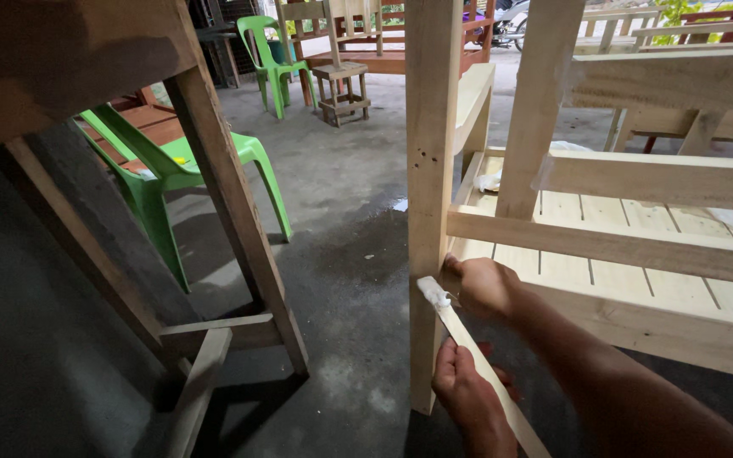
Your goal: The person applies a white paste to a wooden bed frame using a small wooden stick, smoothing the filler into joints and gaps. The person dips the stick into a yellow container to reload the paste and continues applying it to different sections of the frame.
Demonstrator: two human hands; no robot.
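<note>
One head-worn camera sits low and close, looking forward and down past a pale wooden post (pixel 430 170) at both hands, with concrete floor (pixel 341 212) stretching toward distant green chairs (pixel 180 170).

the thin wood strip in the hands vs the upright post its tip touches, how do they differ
The thin strip is slim and slanted; the upright post is thick and vertical. The strip carries a white blob at its tip; the post shows none. The left hand grips the strip, while the right hand rests by the post. Both are pale bare wood.
</note>
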